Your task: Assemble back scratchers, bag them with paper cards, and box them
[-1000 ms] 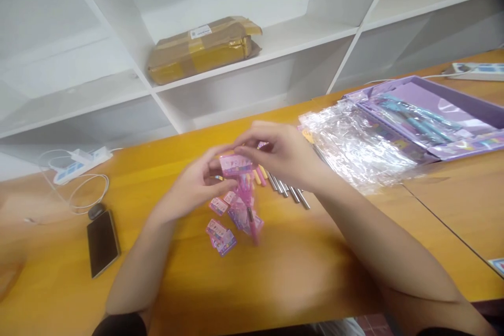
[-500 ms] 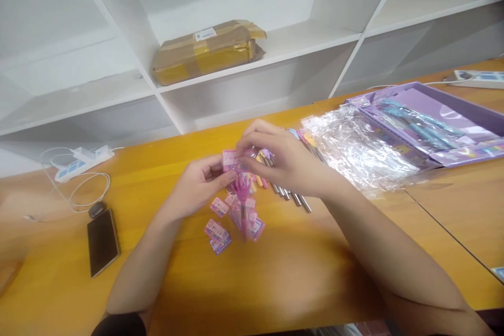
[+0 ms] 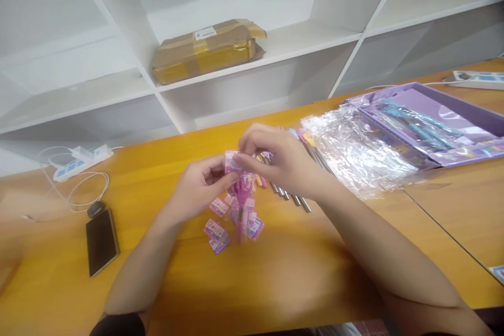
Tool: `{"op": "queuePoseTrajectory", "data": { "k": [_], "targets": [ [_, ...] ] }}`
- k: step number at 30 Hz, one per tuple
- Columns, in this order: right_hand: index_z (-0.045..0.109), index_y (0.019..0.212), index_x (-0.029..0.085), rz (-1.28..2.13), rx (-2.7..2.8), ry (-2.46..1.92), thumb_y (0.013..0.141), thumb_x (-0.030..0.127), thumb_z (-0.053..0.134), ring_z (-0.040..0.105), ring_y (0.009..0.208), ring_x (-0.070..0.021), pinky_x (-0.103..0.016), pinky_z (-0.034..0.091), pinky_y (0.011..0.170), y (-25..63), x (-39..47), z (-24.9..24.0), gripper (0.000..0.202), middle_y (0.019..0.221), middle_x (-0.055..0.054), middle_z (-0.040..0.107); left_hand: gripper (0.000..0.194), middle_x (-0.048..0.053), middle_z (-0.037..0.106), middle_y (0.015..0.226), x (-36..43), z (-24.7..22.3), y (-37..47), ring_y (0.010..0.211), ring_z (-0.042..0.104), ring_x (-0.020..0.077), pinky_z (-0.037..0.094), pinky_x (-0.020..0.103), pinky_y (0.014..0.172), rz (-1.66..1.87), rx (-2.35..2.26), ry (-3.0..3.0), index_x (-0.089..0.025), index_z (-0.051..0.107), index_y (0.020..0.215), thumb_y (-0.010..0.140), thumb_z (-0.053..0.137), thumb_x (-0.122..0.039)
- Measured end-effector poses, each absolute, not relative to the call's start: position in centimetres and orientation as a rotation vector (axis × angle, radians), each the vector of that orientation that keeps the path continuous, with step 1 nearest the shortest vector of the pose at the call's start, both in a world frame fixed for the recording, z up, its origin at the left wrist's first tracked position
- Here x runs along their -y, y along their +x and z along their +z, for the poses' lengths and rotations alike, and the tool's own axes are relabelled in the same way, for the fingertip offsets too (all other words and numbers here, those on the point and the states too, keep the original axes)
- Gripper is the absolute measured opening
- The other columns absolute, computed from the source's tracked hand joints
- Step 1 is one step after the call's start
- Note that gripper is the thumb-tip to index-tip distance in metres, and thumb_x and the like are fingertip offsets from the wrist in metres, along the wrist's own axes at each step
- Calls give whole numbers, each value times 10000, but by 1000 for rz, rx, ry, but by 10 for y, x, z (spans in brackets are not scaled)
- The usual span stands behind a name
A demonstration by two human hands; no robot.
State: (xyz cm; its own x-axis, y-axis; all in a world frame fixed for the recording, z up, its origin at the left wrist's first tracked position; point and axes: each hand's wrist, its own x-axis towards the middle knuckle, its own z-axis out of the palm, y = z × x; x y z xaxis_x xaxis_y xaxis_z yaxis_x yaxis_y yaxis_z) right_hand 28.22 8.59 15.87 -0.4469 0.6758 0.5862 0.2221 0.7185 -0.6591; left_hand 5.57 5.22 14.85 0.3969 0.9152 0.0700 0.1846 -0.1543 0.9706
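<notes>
Between its thumb and fingers, my left hand (image 3: 202, 187) pinches a small pink card (image 3: 231, 161). A pink hand-shaped item (image 3: 241, 189) with a metal section and pink handle hangs just below the card. My right hand (image 3: 271, 155) is closed at the card's right edge, thumb against the fingers; what it grips there is too small to make out. Several pink printed cards (image 3: 216, 230) lie on the table beneath. Beyond my right hand are several metal rods (image 3: 304, 202) with coloured ends, partly hidden by it.
Clear plastic bags (image 3: 354, 152) lie right of the rods, against an open purple box (image 3: 444, 110) with bagged blue items. A phone (image 3: 101, 242), a cable and a power strip (image 3: 82, 161) are at left. A taped parcel (image 3: 208, 50) rests on the white shelf behind.
My right hand has shifted slightly down. The pink card now sits a little further right, and the handle of the pink hand-shaped item has swung slightly left.
</notes>
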Motion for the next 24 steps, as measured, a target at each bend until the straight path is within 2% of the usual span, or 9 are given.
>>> {"op": "queuePoseTrajectory", "data": {
  "k": [6,10,13,18,22,24],
  "targets": [
    [560,757,205,605,1990,-662,1029,282,697,591,824,-155,-305,454,758,280,-85,158,314,883,-29,665,261,63,771,1002,-51,147,55,898,692,173,562,272,804,881,-991,1667,-195,783,1218,1007,751,-346],
    [538,728,206,589,1966,-641,1028,324,703,594,810,-156,-307,461,741,278,-85,156,363,882,-32,660,213,61,755,994,-49,146,55,869,667,171,542,281,790,897,-1026,1716,-190,787,1131,1007,745,-358],
    [529,719,205,607,1946,-632,1007,299,725,596,808,-153,-303,464,735,277,-85,155,360,880,-26,655,185,57,749,986,-48,145,55,859,658,170,536,286,792,902,-1039,1748,-196,786,1094,1004,746,-353],
    [533,734,203,672,1924,-611,971,288,775,593,819,-148,-296,459,731,276,-84,156,349,880,-20,644,203,60,757,1005,-47,146,57,889,680,177,551,290,809,915,-1030,1772,-207,787,1141,1025,717,-358],
    [540,879,223,824,1822,-694,931,310,807,588,783,-141,-289,454,698,272,-80,152,286,866,4,629,195,69,767,1001,-45,149,58,911,698,186,561,285,818,933,-1035,1794,-193,788,1129,1030,700,-336],
    [503,985,240,938,1732,-742,892,330,835,610,773,-138,-278,462,684,269,-78,150,356,888,16,651,197,73,771,1000,-45,151,57,906,703,188,565,282,814,941,-1028,1799,-184,783,1119,1032,689,-333]
  ]
}}
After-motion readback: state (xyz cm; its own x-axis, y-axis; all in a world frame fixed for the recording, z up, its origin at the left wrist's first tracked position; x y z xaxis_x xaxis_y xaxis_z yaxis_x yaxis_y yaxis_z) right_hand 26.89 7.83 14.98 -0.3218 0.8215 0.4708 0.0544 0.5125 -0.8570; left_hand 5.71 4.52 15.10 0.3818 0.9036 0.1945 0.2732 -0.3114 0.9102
